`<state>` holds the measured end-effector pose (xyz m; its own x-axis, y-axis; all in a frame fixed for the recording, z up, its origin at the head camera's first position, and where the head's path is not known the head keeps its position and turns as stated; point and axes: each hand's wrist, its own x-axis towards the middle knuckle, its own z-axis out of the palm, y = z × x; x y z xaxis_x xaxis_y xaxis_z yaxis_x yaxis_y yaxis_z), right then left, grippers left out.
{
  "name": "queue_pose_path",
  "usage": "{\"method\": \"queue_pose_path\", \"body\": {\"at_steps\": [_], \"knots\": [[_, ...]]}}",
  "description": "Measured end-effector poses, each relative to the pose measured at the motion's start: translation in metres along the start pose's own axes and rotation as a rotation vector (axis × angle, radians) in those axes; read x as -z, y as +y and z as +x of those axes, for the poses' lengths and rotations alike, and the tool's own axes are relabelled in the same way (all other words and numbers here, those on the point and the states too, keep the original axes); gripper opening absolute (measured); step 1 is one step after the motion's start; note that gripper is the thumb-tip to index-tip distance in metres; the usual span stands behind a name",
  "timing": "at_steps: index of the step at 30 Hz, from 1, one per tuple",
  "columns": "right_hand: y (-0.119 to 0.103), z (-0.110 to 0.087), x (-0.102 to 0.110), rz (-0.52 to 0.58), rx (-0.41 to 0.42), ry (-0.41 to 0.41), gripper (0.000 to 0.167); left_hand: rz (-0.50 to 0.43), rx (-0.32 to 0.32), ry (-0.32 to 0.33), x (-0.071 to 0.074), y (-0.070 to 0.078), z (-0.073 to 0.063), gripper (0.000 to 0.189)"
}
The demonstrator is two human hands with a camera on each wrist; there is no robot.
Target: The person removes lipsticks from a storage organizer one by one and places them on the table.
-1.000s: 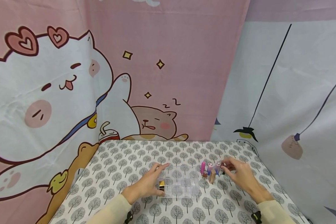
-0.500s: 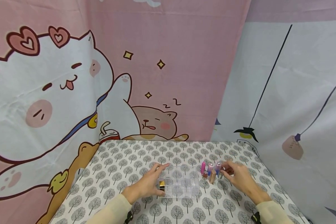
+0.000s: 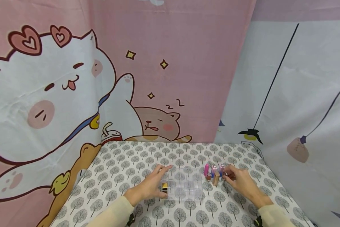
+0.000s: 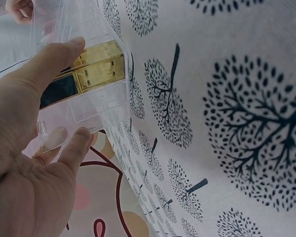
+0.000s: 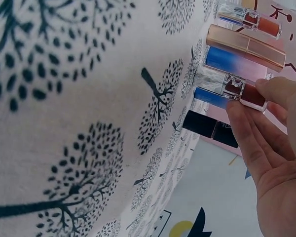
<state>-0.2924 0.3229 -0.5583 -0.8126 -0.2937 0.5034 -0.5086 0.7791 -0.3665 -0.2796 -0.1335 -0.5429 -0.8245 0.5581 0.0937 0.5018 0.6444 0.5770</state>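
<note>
My left hand (image 3: 147, 186) grips the left end of a clear plastic organizer (image 3: 184, 191), thumb on the near side and fingers on the far side. A gold and black lipstick (image 4: 99, 68) stands in its left compartment. To the right, my right hand (image 3: 243, 181) pinches the upper part of a clear lip gloss tube (image 5: 211, 80) with a dark red top, between thumb and fingers. Close beside it stand a rose-gold lipstick (image 5: 246, 47), blue-to-pink tubes (image 5: 222, 58) and a black lipstick (image 5: 200, 124), whose upper end the fingers partly hide.
Another clear gloss with a red top (image 5: 250, 20) and a bright pink tube (image 3: 206, 169) belong to the same upright cluster, just right of the organizer. A tree-print cloth (image 3: 130, 157) covers the table. Cartoon-printed curtains (image 3: 172, 47) hang behind and at both sides.
My right hand's fingertips have come slightly toward the front of the table, and now pinch the gloss tube near the rose-gold lipstick. The left hand and the organizer stay put.
</note>
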Motion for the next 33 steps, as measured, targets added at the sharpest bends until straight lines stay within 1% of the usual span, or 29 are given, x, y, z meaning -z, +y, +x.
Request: {"method": "queue_pose_path", "body": {"at_steps": [8,12,15,18,21,24,26,28,31,33], "knots": [[0.003,0.002,0.001,-0.009,-0.022,-0.022,0.028,0.017,0.007,0.004,0.0,0.0,0.002,0.137],[0.003,0.002,0.004,-0.004,-0.038,-0.04,0.029,0.021,0.015,0.003,-0.001,0.0,0.002,0.137],[0.0,0.001,0.008,-0.021,-0.062,-0.039,0.028,0.023,0.018,0.0,-0.001,0.0,0.002,0.138],[-0.004,0.002,0.014,-0.058,-0.091,-0.005,0.027,0.024,0.013,-0.001,0.0,-0.001,0.002,0.137],[-0.01,0.004,0.02,-0.101,-0.105,0.067,0.026,0.024,0.003,-0.001,0.0,-0.001,0.003,0.136],[-0.017,0.007,0.023,-0.127,-0.068,0.148,0.023,0.017,0.008,-0.008,0.0,-0.001,0.003,0.136],[-0.024,0.01,0.023,-0.139,-0.011,0.195,0.021,0.012,0.015,-0.011,0.0,-0.001,0.002,0.136],[-0.031,0.013,0.022,-0.124,0.056,0.226,0.021,0.016,0.018,-0.009,0.0,-0.001,0.001,0.137],[-0.046,0.02,0.019,-0.092,0.161,0.243,0.025,0.018,0.012,-0.002,0.0,-0.001,0.002,0.138],[-0.058,0.024,0.016,-0.055,0.212,0.226,0.027,0.021,0.01,0.002,0.001,0.0,0.002,0.138]]}}
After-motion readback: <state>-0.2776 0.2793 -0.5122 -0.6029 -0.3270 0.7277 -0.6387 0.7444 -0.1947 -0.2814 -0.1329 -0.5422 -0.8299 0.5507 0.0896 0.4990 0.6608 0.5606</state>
